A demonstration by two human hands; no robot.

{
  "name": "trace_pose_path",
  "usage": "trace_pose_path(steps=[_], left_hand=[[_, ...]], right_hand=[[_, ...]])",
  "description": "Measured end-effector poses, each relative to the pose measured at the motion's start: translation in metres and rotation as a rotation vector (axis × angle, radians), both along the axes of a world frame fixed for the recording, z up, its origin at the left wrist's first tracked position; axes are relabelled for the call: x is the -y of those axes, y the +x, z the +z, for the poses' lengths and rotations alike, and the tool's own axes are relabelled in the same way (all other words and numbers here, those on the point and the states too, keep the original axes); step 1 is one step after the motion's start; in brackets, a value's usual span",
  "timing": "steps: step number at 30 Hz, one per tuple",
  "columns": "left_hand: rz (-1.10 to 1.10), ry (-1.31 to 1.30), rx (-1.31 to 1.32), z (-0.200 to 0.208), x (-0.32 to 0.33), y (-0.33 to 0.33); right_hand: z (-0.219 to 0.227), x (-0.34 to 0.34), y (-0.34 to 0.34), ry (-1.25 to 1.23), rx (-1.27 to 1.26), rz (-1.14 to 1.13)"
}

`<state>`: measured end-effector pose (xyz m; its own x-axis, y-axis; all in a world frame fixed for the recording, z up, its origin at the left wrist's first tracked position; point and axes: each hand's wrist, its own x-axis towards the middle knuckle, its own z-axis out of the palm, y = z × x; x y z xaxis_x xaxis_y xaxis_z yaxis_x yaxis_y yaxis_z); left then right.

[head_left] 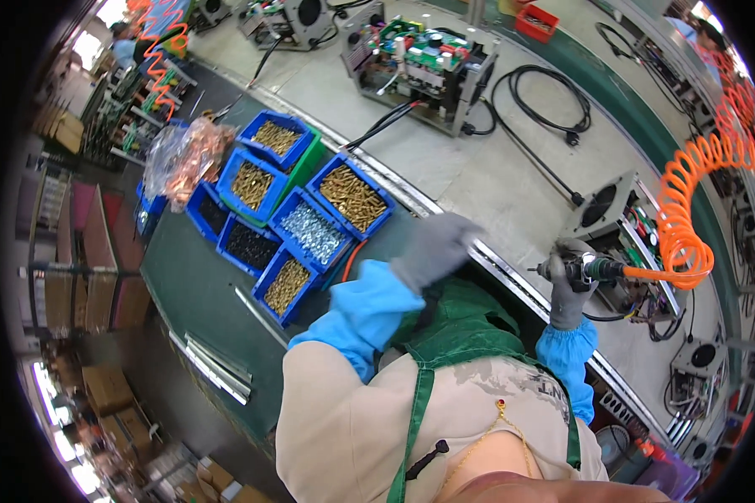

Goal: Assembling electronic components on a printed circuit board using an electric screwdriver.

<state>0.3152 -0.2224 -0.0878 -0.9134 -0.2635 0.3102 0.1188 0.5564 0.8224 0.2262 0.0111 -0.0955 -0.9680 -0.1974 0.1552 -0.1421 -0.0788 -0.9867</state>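
My right hand [567, 295], in a grey glove, is closed around a pneumatic screwdriver [594, 267], its bit pointing left. An orange coiled air hose [684, 220] runs from the tool's rear end. Beside that hand stands an open machine unit [637, 243] with a fan grille, boards and wires. My left hand [439, 250], gloved too, is over the metal rail [512, 278] at the bench edge; motion smears its fingers, so I cannot tell whether it holds anything. Nearest to it are blue bins of brass-coloured screws [352, 198] and silver fasteners [313, 232].
More blue bins hold black screws [252, 246] and brass-coloured pieces [287, 287]. A plastic bag of copper-coloured parts [191, 159] lies behind them. Metal strips [214, 369] rest on the green mat. Across the rail stand another open unit [424, 71] and a coiled black power cable [549, 101].
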Motion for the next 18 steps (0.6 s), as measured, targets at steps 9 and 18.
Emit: trace_pose_path(steps=[9,18], left_hand=[[1.342,-0.111,0.23,-0.022,0.192,0.204],[1.052,-0.471,1.008,-0.037,0.221,0.189]], right_hand=[[-0.01,-0.008,-0.017,-0.023,-0.028,0.009],[-0.03,-0.014,-0.009,0.255,0.033,0.27]])
